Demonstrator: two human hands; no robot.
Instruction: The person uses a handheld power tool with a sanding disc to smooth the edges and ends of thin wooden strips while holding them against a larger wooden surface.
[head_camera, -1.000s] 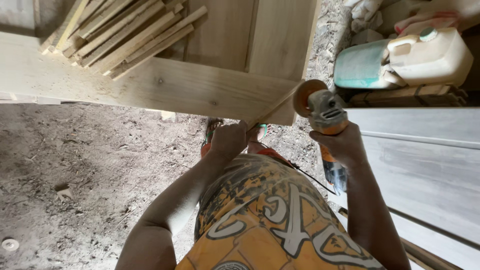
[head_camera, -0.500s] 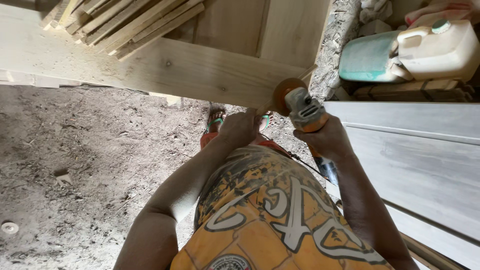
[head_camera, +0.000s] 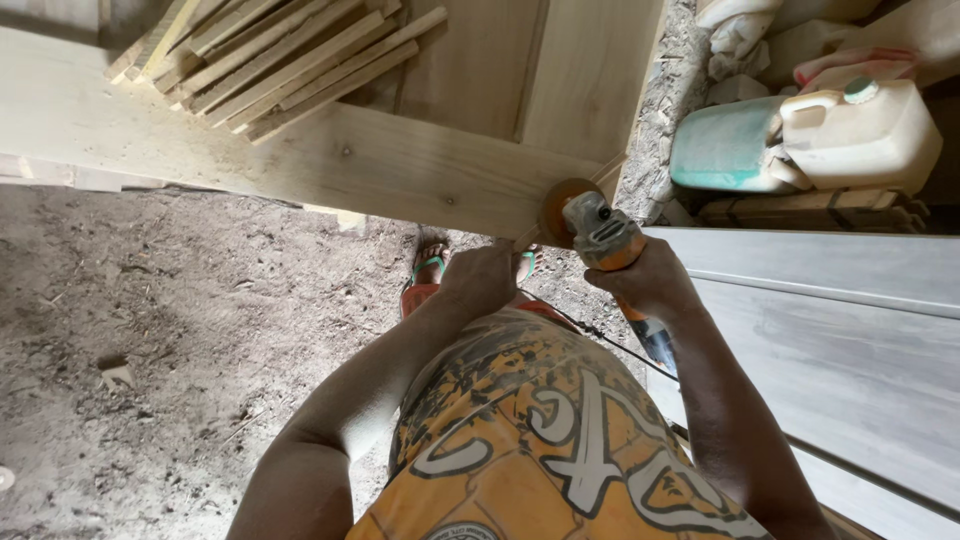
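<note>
While my right hand (head_camera: 648, 282) wraps its fingers closed around the body of the angle grinder (head_camera: 600, 238), its orange disc sits against the near edge of the pale wooden beam (head_camera: 400, 170), at its right end. My left hand (head_camera: 480, 280) presses under that same edge just beside the disc, fingers curled, though I cannot tell if they grip anything. Thin slats (head_camera: 280, 55) lie stacked on the beam, bare dirt ground (head_camera: 150, 330) spreads below, and a grey board (head_camera: 830, 330) and plastic jugs (head_camera: 810, 140) sit to the right.

Both arms reach forward and down. The left hand (head_camera: 483, 280) is curled closed, knuckles up. The right hand (head_camera: 652, 283) is clenched tight just beside it.
</note>
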